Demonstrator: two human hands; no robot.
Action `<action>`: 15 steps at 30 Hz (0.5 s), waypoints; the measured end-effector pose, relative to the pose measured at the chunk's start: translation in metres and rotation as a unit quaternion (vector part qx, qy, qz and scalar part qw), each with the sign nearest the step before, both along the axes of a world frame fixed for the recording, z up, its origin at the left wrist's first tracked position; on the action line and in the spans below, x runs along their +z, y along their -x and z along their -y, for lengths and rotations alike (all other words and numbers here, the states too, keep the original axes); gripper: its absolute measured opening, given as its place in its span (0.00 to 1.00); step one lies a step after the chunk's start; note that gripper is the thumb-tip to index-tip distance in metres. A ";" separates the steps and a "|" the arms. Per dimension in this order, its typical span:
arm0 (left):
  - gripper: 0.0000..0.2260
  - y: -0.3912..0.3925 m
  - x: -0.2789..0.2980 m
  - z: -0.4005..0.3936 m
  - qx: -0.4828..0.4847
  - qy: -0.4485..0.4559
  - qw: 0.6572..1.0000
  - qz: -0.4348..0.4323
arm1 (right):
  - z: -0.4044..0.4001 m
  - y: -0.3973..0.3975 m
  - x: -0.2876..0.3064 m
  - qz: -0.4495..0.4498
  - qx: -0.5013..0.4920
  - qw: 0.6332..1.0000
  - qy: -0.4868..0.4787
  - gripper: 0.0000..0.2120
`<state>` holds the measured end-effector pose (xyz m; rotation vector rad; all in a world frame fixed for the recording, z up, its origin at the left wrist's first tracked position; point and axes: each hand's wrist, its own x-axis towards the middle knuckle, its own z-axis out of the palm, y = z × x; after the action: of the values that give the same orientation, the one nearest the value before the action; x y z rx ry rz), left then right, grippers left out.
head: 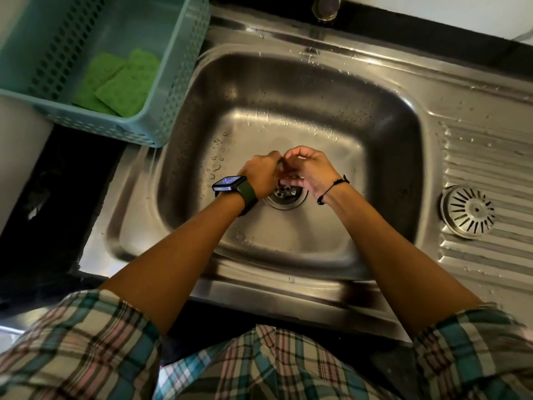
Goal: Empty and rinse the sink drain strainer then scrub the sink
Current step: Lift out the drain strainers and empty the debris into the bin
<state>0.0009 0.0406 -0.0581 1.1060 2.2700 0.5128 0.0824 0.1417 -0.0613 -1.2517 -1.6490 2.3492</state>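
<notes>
Plaid shirt (pixel 259 365) fills the bottom of the view, so you're looking straight down past it into the sink (pixel 288 235).

Both hands are down over the drain hole (pixel 285 194) near the front edge of the basin. Left hand (pixel 261 174) and right hand (pixel 310 171) are curled and touching each other, fingertips working together on something small. Looks like rinsing or rubbing the fingers, but I can't tell if anything's actually pinched in there. No water stream visible either.

One strainer (pixel 467 210) is already out, sitting upside-down-ish on the ribbed drainboard at the right edge, well apart from the hands. So my read: emptying is done or nearly, and the hands are between steps. Next up would be rinsing the strainer or going for a sponge, which means a reach across to the far left corner.

Count:
- 1 strainer
- 1 teal basket (pixel 161 90) at the far left corner
- green sponges (pixel 121 82) inside, looks like 3, overlapping so not sure
- 1 tap (pixel 326 7) at the back edge
- 1 watch (pixel 230 184), left wrist
</notes>
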 end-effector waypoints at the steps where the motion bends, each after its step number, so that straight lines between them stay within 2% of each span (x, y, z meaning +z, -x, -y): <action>1: 0.11 0.001 0.000 0.000 0.012 0.004 1.000 -0.012 | -0.003 0.002 -0.003 0.019 0.002 0.999 -0.026 0.11; 3: 0.11 0.003 -0.001 0.002 0.031 0.016 0.999 -0.018 | -0.008 0.005 -0.013 0.091 0.020 0.986 -0.139 0.12; 4: 0.11 0.005 -0.002 0.002 0.034 0.021 0.999 -0.014 | -0.010 0.006 -0.020 0.135 0.062 0.962 -0.231 0.12; 6: 0.13 0.007 -0.003 0.005 0.041 0.027 0.999 -0.001 | -0.010 0.006 -0.035 0.193 0.196 0.881 -0.386 0.11; 7: 0.13 0.007 -0.003 0.006 0.048 0.027 0.998 0.006 | -0.008 0.006 -0.042 0.210 0.245 0.848 -0.421 0.11; 11: 0.13 0.006 -0.003 0.010 0.081 0.021 0.996 0.020 | 0.002 0.012 -0.068 0.250 0.298 0.789 -0.475 0.13; 15: 0.13 0.007 -0.003 0.014 0.104 0.031 0.993 0.039 | 0.005 0.018 -0.085 0.273 0.332 0.748 -0.505 0.14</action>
<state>-0.0061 0.0267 -0.0607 0.8093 2.3292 0.5525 0.0646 0.1372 -0.1459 -1.1696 -3.2485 0.6723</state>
